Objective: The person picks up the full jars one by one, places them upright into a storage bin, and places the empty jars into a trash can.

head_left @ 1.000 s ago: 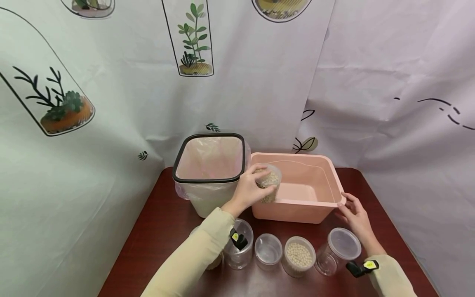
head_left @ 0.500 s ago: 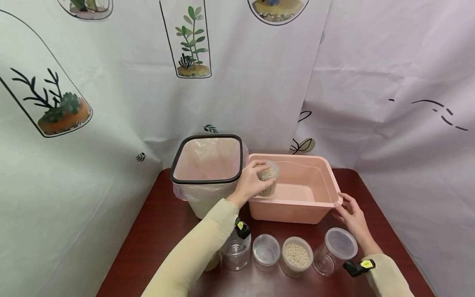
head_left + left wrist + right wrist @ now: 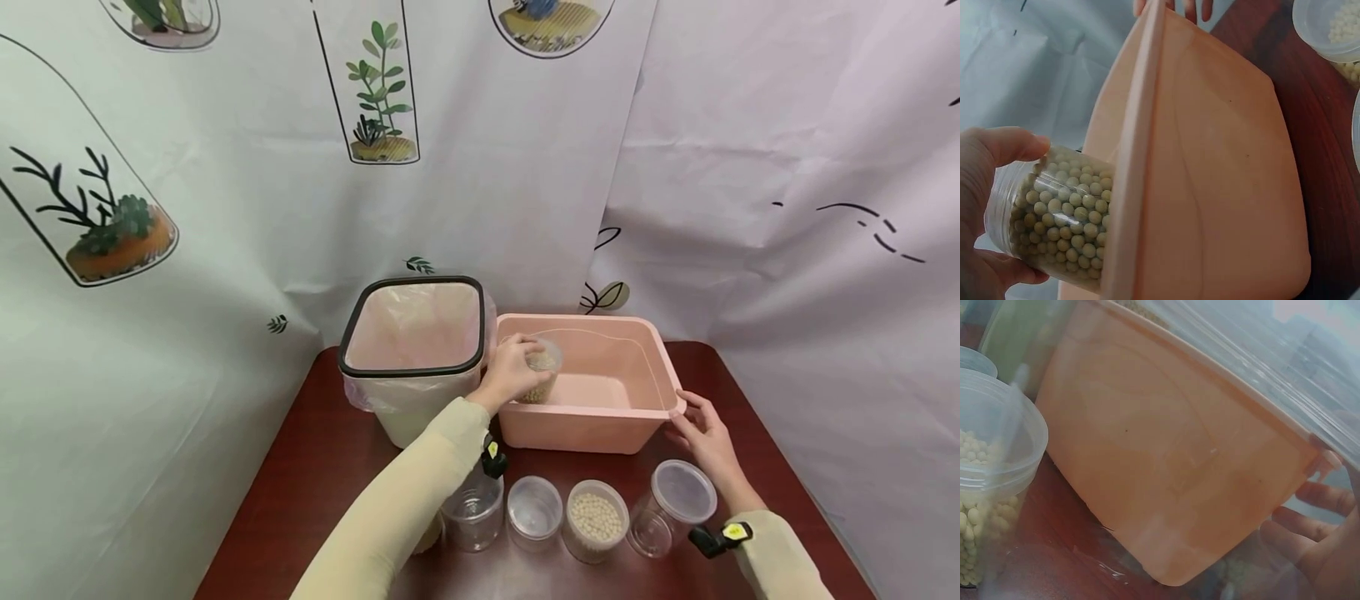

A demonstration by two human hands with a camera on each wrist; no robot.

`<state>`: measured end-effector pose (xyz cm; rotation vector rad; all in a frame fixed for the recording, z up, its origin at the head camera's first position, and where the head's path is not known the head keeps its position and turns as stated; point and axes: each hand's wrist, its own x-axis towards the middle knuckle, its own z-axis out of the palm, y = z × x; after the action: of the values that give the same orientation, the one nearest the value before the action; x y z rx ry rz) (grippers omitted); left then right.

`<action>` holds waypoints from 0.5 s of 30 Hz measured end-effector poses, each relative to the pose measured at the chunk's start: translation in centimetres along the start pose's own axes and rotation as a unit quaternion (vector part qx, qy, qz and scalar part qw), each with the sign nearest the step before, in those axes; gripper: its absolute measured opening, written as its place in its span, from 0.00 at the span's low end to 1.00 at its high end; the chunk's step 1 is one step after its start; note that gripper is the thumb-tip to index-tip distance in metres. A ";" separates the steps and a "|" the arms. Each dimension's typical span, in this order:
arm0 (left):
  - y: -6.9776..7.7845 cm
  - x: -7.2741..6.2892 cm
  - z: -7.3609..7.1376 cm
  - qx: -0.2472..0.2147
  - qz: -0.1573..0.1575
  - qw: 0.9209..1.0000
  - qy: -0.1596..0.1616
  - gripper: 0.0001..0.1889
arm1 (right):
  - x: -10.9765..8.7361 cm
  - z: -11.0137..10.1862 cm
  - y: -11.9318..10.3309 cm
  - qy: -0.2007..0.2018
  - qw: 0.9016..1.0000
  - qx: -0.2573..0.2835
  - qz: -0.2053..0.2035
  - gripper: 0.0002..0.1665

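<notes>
My left hand (image 3: 512, 372) grips a clear lidded jar (image 3: 1063, 215) filled with small round beige beans, thumb on one side and fingers on the other. In the head view the jar is inside the left end of the pink plastic basin (image 3: 577, 429), its lower part behind the front rim. My right hand (image 3: 707, 442) holds the basin's front right corner, fingers at the rim; in the right wrist view the fingers (image 3: 1316, 515) curl at that corner, seen through a clear jar.
Left of the basin stands a bin (image 3: 412, 371) with a black rim and plastic liner. Along the front are clear jars (image 3: 476, 512), a small clear tub (image 3: 534, 508), a tub of pale beans (image 3: 596, 521), and a clear jar (image 3: 682, 492) near my right forearm. A patterned cloth hangs behind.
My left hand has carried the jar over the basin's front rim and lowered it into the left end. The right hand stays at the corner. The head view has shifted slightly.
</notes>
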<state>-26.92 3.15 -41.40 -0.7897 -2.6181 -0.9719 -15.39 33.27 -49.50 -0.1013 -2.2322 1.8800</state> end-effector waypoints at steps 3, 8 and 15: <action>-0.1 0.1 0.5 0.010 -0.010 1.000 -0.013 0.21 | 0.0 0.0 0.1 0.002 1.000 0.005 0.000 0.31; -0.2 0.2 1.3 0.004 -0.020 0.999 -0.025 0.20 | -0.2 0.1 -0.2 0.002 1.000 0.002 0.001 0.31; -1.0 -0.1 2.2 0.001 -0.045 0.997 -0.060 0.17 | -0.3 0.2 -0.4 0.002 1.000 -0.007 -0.006 0.31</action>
<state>-27.51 3.90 -43.62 -0.7567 -2.7791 -0.9745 -15.06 32.99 -49.22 -0.0926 -2.2387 1.8561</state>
